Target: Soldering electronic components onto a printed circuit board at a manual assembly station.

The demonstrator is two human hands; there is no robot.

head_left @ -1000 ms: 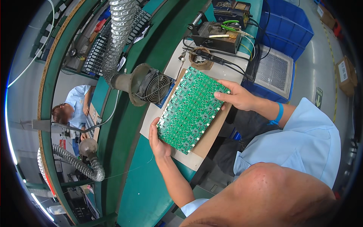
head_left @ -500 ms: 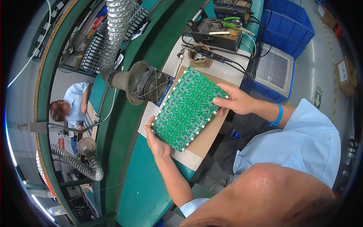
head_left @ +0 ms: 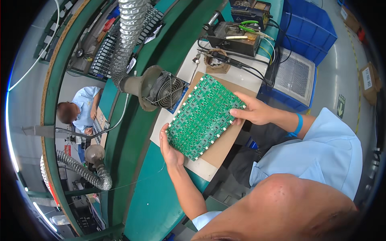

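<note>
- A green circuit board (head_left: 205,116), packed with small components and lined along two long sides with pale connectors, is held over the tabletop (head_left: 148,188), its near end slanting toward the lower left (whether it touches anything beneath, I cannot tell).
- The left hand (head_left: 172,154) cups the board's lower-left end, fingers along its edge; that grip supports the board, though the thumb is hard to make out.
- The right hand (head_left: 255,111) has its grip closed on the opposite end, thumb on the upper face; a blue band (head_left: 298,125) circles this wrist.
- Under the board lies a brown sheet (head_left: 219,150), on top of a white sheet (head_left: 206,172).
- Just beside the board's far long side stands a fan (head_left: 168,93) with a round wire guard, before a flared hood (head_left: 148,80) joined to a silvery duct (head_left: 129,32).
- Beyond the right end sit a round container (head_left: 215,62), a soldering iron (head_left: 227,59) and a dark box (head_left: 233,40) with green-handled pliers (head_left: 249,28).
- Blue crates (head_left: 309,30) stand past the tabletop; across the bench line, a co-worker (head_left: 83,110) sits in light blue.
</note>
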